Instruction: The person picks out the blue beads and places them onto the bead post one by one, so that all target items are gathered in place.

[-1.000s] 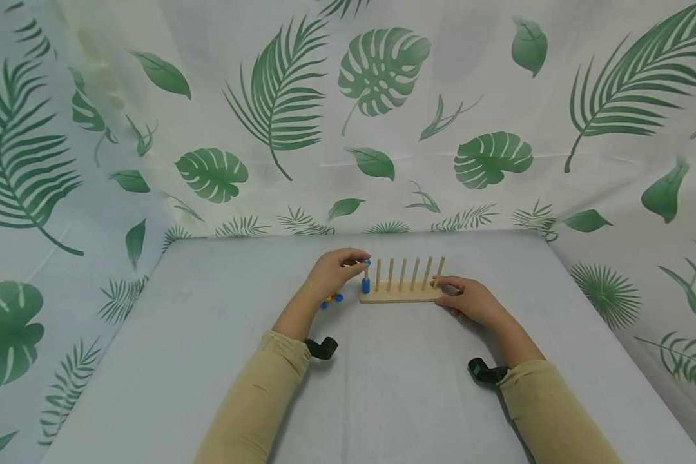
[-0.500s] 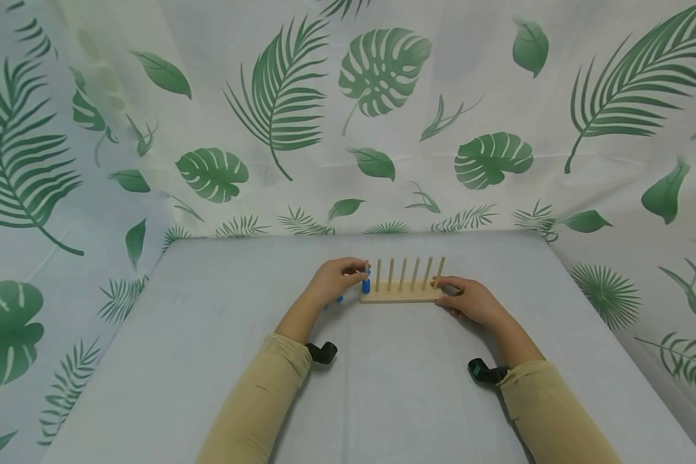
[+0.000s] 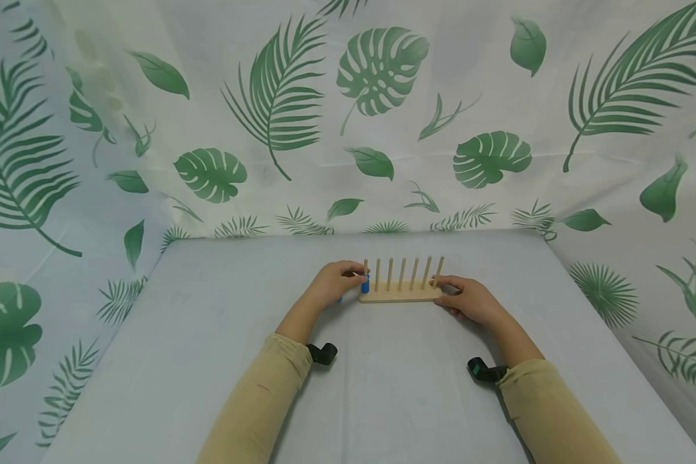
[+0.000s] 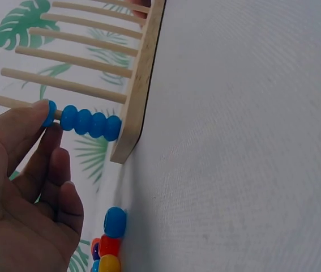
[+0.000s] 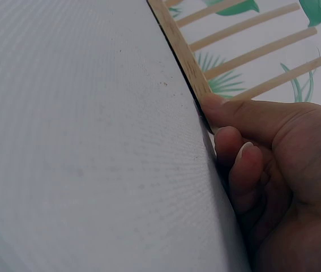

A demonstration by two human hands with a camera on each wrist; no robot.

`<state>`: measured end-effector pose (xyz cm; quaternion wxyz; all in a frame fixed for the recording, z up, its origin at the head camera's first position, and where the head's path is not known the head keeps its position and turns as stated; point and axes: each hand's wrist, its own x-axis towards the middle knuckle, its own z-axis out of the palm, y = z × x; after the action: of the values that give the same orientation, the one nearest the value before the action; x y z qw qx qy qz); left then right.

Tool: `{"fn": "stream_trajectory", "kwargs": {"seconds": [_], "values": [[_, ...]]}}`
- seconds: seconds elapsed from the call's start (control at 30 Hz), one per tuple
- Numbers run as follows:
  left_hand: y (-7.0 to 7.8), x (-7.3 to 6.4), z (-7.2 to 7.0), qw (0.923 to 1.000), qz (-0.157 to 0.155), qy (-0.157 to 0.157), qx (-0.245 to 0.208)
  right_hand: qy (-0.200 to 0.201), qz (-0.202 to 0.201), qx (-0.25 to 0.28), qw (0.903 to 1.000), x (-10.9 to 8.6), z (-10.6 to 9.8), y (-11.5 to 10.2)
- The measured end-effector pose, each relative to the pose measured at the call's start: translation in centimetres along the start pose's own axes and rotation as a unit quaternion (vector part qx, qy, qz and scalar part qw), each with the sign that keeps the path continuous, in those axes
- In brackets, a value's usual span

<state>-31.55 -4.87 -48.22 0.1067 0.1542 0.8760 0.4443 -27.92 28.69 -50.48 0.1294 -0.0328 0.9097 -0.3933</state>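
A wooden peg rack [image 3: 399, 296] with a row of upright pegs stands on the table. Its leftmost peg carries several stacked blue beads [image 4: 95, 124]. Between thumb and finger, my left hand [image 3: 329, 285] pinches another blue bead [image 4: 50, 113], which is threaded on that same peg a short gap above the stack. My right hand [image 3: 470, 299] grips the right end of the rack's base, thumb [image 5: 215, 106] along its edge. The other pegs bear no beads.
Loose beads lie on the table left of the rack: a blue one [image 4: 115, 222], a red one [image 4: 110, 245], a yellow one [image 4: 110, 264] and others partly cut off. A leaf-printed curtain [image 3: 301, 129] hangs behind the white table [image 3: 406, 386].
My left hand has come down the leftmost peg with the blue bead, from the peg's tip toward the stack. It now hides most of the loose beads. The right hand holds still.
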Motion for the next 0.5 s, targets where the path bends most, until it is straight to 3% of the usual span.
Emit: {"fn": "stream_trajectory", "kwargs": {"seconds": [0.5], "values": [[-0.24,0.01,-0.03,0.9999,0.009,-0.008,0.011,-0.005,0.01,0.008,0.9999,0.04,0.03,-0.05]]}}
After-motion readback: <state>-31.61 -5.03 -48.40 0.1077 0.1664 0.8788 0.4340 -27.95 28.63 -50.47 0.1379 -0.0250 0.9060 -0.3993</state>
